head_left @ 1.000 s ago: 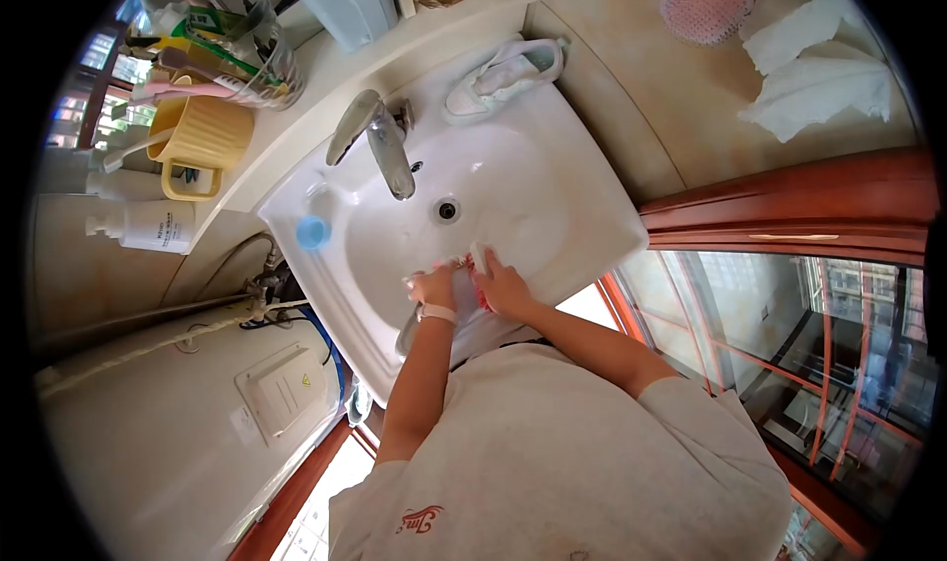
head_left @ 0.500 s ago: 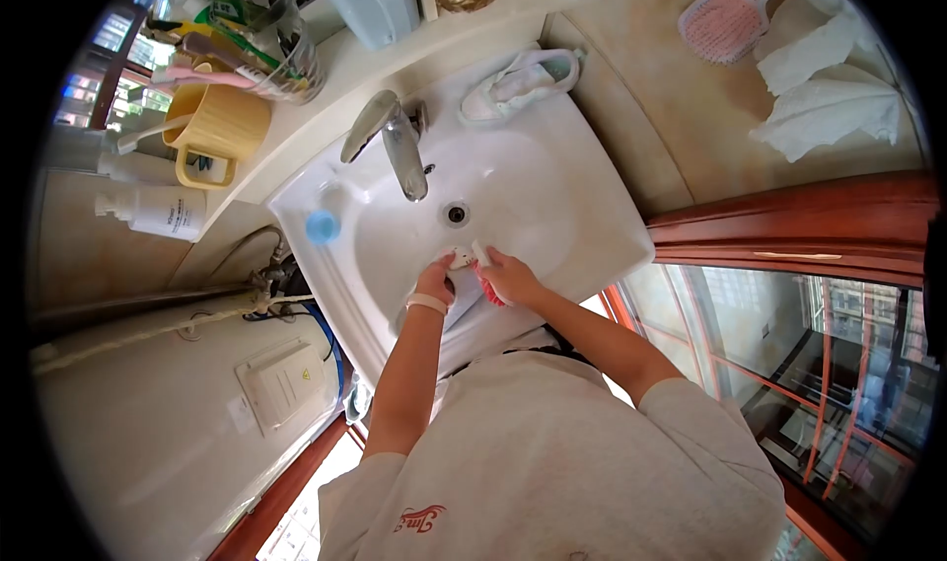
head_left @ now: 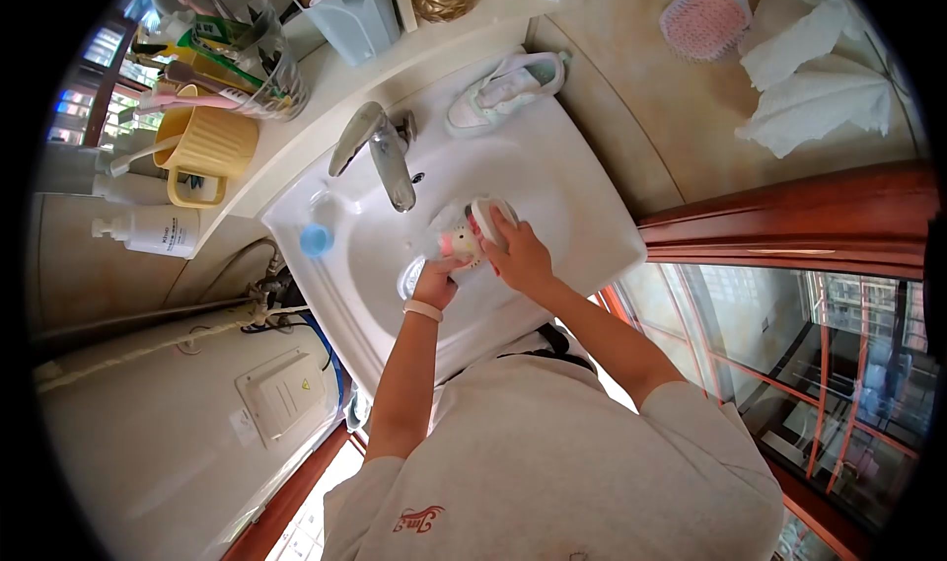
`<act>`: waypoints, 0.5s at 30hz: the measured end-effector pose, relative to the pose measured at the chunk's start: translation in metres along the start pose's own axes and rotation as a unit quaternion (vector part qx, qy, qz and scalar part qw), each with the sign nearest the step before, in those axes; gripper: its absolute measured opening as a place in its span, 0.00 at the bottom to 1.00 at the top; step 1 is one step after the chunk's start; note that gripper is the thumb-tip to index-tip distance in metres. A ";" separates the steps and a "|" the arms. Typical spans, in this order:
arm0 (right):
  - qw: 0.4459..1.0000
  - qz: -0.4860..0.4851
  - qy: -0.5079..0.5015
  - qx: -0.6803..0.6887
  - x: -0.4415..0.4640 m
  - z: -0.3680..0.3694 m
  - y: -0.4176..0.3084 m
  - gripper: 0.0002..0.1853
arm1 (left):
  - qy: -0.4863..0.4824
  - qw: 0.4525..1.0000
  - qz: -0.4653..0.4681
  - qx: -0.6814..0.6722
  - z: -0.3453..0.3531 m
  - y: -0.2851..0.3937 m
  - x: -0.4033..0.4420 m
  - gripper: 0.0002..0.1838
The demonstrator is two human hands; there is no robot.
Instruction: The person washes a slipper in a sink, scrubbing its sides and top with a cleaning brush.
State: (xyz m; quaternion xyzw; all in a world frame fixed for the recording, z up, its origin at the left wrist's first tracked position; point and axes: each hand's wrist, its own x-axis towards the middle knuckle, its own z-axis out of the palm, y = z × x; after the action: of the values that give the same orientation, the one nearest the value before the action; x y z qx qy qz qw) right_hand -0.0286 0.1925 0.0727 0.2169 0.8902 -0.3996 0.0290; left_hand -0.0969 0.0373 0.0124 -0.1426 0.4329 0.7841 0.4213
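Over the basin of the white sink [head_left: 582, 186], my left hand [head_left: 435, 283] is closed around a small white shoe [head_left: 459, 242] with pink parts. Part of that shoe is hidden by my fingers. My right hand [head_left: 521, 258] grips a white-backed scrub brush [head_left: 490, 216] and presses it against the shoe. The brush's reddish bristles are mostly out of sight. Another white shoe [head_left: 503, 92] rests on the sink's back rim, right of the faucet [head_left: 383, 151].
A blue round cap or cup [head_left: 316, 240] sits on the sink's left rim. On the ledge are a yellow mug [head_left: 212, 147], a pump bottle [head_left: 158, 230] and a grey-blue holder [head_left: 353, 23]. A pink hairbrush [head_left: 705, 18] and crumpled tissues [head_left: 819, 97] lie on the right counter.
Both hands have moved up and forward in the basin, farther from my body. The shoe is turned, showing pink parts, and the brush is now pressed on it with its white back up.
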 end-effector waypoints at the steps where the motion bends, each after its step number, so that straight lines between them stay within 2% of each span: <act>1: 1.000 0.001 0.002 0.000 0.002 0.002 0.000 0.34 | -0.009 0.999 0.040 0.012 0.004 -0.003 -0.002 0.22; 4: 0.998 -0.029 0.048 0.012 -0.006 0.012 -0.006 0.34 | -0.019 0.999 0.009 -0.026 -0.003 0.001 0.002 0.23; 7: 0.999 -0.010 0.008 0.041 -0.033 0.018 -0.011 0.34 | -0.053 0.999 -0.005 0.003 -0.009 0.002 -0.009 0.23; 9: 0.991 -0.092 0.083 -0.058 -0.022 0.015 0.006 0.34 | -0.043 0.999 0.010 0.013 -0.005 -0.013 -0.019 0.22; 10: 0.998 0.021 -0.059 -0.018 -0.012 -0.014 -0.013 0.34 | -0.026 0.998 0.018 0.060 -0.002 -0.018 -0.022 0.21; 11: 0.998 0.021 -0.056 -0.015 -0.013 -0.006 -0.009 0.34 | -0.013 0.994 0.029 0.108 0.003 -0.019 -0.022 0.19; 12: 0.999 -0.039 -0.011 0.010 -0.010 0.006 0.000 0.34 | 0.013 0.999 0.033 0.028 0.010 -0.020 -0.022 0.17; 13: 0.994 -0.102 0.032 0.033 -0.009 0.011 0.004 0.33 | 0.009 0.999 0.040 0.026 0.007 -0.016 -0.016 0.17; 14: 0.993 -0.110 -0.017 0.028 -0.023 0.007 -0.003 0.33 | 0.017 0.998 0.046 0.041 -0.002 -0.013 -0.011 0.16; 15: 0.993 -0.113 -0.021 0.026 -0.032 0.004 -0.007 0.33 | 0.028 0.997 0.051 0.055 -0.012 -0.012 -0.010 0.15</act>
State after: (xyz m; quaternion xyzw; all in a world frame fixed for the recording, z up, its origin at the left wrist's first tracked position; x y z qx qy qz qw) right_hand -0.0029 0.1737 0.0817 0.1071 0.8975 -0.4277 -0.0029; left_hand -0.0836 0.0255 0.0043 -0.1184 0.4938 0.7750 0.3761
